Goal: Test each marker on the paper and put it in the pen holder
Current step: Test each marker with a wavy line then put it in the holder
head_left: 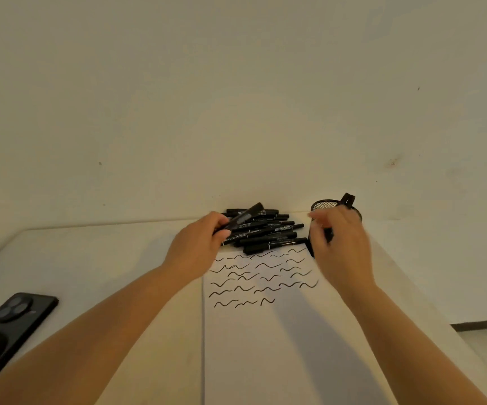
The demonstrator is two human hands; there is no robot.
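**Next marker up, pile still waiting**

A phone (8,325) lies at the table's (105,258) left edge, well apart from the work. My left hand (198,244) has its grip closed around one marker (243,216), lifted at a tilt above the pile of markers (265,232) stacked against the table's far edge. The paper (265,346) runs from that pile toward the near edge, its far part covered in rows of black squiggles. My right hand (341,241) is blurred, in front of the pen holder (324,205) at the far right; something dark shows among its curled fingers, but I cannot tell whether it grasps anything. A dark piece sticks up from the holder's rim.

I judge these markers light, stiff and smooth, so they should roll easily and slip if pinched at the very end. Taking the barrel near its middle seems best, leaving the cap free to pull.
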